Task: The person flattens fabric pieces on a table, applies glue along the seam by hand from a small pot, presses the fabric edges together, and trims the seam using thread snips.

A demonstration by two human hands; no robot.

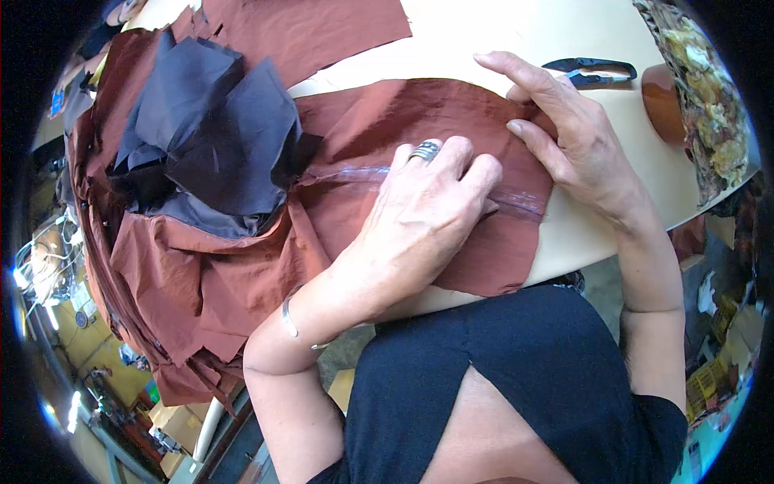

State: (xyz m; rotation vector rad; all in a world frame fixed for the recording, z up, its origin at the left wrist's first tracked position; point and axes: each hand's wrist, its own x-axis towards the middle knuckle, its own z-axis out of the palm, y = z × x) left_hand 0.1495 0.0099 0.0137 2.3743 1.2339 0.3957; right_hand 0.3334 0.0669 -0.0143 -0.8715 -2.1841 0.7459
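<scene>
A rust-brown piece of fabric (492,250) lies on the cream table, with a narrow shiny strip (520,200) running across it. My left hand (427,198), wearing a wide ring, is closed over this strip and rests on the fabric. Its fingertips are curled under, so what they grip, if anything, is hidden. Over the right end of the fabric my right hand (576,141) is open, thumb and index finger apart with nothing between them. A pair of black thread snips (592,71) lies just beyond it.
To the left, dark grey fabric pieces (201,129) sit bunched on a pile of rust-brown cloth (185,274) that hangs over the table edge. Another rust-brown piece (314,32) lies at the back. A brown round object (663,105) and a patterned bundle (713,113) are at the right.
</scene>
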